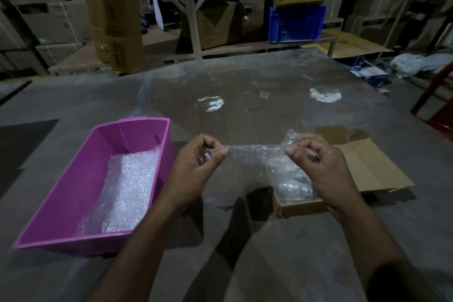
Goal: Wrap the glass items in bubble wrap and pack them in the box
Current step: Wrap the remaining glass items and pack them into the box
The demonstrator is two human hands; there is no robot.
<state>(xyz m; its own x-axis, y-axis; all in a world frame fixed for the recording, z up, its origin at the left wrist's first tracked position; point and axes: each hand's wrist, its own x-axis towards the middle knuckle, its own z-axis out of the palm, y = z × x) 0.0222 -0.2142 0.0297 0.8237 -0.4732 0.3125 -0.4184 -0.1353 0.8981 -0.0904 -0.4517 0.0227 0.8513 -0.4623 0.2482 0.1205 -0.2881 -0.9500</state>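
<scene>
Warehouse shelves behind; my left hand [203, 154] and right hand [316, 152] pinch a bubble wrap sheet [252, 152] taut. Cardboard box [367, 169] holds wrapped pieces; more wrap waits in the pink bin [81, 179].

Layout, head view: tub [81, 179] is sitting on floor [245, 252] at left, w/ bubble wrap pieces [127, 186] lying inside it. Cardboard box [367, 174] is lying at right, flaps open, wrapped items [291, 179] resting in it. Between tub & box, left hand [196, 167] and right hand [326, 167] are holding a bubble wrap sheet [255, 152] stretched between them, above floor. Shelving w/ crate [296, 23] is standing behind, well apart.
</scene>
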